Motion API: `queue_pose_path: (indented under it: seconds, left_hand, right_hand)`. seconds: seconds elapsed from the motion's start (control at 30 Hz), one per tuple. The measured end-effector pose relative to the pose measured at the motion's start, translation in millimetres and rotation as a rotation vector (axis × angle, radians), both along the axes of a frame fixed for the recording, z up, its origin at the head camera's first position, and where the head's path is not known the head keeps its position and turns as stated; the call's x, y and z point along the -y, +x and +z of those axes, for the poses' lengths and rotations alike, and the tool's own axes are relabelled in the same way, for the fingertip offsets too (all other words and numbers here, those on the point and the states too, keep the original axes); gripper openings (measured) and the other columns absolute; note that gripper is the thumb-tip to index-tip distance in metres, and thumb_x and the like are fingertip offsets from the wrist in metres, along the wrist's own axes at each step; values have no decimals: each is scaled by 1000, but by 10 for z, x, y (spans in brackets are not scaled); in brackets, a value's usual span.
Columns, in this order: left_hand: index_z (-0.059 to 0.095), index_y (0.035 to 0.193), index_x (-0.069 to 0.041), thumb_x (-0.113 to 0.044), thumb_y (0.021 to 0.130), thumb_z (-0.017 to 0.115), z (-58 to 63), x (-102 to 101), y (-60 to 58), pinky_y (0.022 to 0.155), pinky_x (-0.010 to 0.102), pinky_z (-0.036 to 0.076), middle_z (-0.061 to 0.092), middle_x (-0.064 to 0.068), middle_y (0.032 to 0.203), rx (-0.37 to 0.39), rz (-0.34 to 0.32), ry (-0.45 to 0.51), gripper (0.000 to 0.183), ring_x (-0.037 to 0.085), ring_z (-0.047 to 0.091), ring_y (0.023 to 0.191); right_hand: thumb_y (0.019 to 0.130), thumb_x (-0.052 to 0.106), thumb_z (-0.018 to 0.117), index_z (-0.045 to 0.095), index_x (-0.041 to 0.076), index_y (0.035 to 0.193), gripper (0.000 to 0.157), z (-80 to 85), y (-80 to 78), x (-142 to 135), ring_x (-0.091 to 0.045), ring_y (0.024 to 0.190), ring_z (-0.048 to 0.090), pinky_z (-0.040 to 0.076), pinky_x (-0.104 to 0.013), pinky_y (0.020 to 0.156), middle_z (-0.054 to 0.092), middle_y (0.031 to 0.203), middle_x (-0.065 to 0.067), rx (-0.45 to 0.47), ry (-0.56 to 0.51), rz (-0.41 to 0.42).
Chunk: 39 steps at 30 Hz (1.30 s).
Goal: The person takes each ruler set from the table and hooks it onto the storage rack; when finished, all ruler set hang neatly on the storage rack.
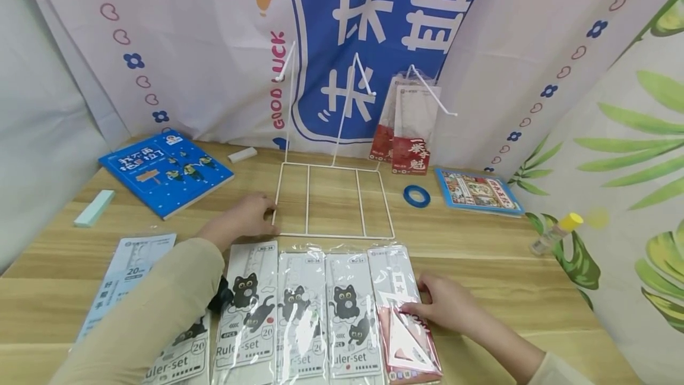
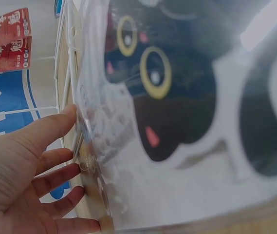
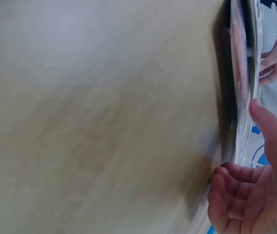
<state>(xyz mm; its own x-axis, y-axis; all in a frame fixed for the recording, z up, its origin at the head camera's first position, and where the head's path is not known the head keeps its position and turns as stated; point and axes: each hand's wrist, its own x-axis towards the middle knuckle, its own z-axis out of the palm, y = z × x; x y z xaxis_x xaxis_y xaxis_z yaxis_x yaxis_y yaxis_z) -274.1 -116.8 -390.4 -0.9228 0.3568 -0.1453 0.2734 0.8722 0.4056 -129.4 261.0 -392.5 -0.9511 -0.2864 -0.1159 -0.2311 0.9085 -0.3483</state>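
A white wire display rack [image 1: 307,201] with upright hooks stands on the wooden table. My left hand [image 1: 256,215] touches the left side wire of its base; in the left wrist view the thumb and fingers [image 2: 55,180] are fairly straight, their tips apart. In front lie several black-cat ruler sets [image 1: 301,319] in clear sleeves, side by side. At the right end of that row is a red-and-white ruler set [image 1: 408,337] with a triangle. My right hand [image 1: 451,305] pinches its right edge, thumb on the face and fingers [image 3: 218,195] curled at the edge.
Two red ruler packs [image 1: 410,135] hang on the rack's right hook. Around it lie a blue book [image 1: 168,171], a white eraser [image 1: 243,154], a mint block [image 1: 94,208], blue tape [image 1: 417,196], a picture booklet [image 1: 480,191] and a yellow-capped glue bottle [image 1: 556,235]. A blue ruler pack [image 1: 128,266] lies left.
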Motion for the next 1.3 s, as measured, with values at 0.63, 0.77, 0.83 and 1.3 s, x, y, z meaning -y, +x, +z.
queue_pose_path:
  seconds: [0.63,0.77,0.83,1.3]
  left_hand:
    - [51,122,2,-30,76,72,-3,-10,5,99,53,29,40,27,130,-1,-5,-15,60,42,35,120]
    - [51,123,3,-29,76,72,3,-10,10,99,53,30,40,27,130,1,-1,-7,60,42,35,120]
    - [51,123,2,-29,76,72,9,-12,10,99,53,30,40,26,130,6,2,-4,61,41,35,120]
    - [51,122,4,-28,77,72,41,-7,9,99,52,30,41,28,129,8,-16,-9,60,42,37,119]
  right_hand:
    - [66,43,75,52,4,113,66,49,-13,111,-10,54,48,41,-28,47,53,63,5,107,-46,-73]
    - [69,37,75,50,3,111,59,42,-57,56,-10,52,48,40,-26,45,51,60,5,141,-114,-31]
    - [71,34,75,49,2,110,57,34,-73,20,-10,52,49,41,-25,45,52,61,4,159,-147,-14]
    - [77,17,68,56,-1,99,31,41,-170,-156,-16,65,53,49,-28,51,56,77,-4,238,-384,-23]
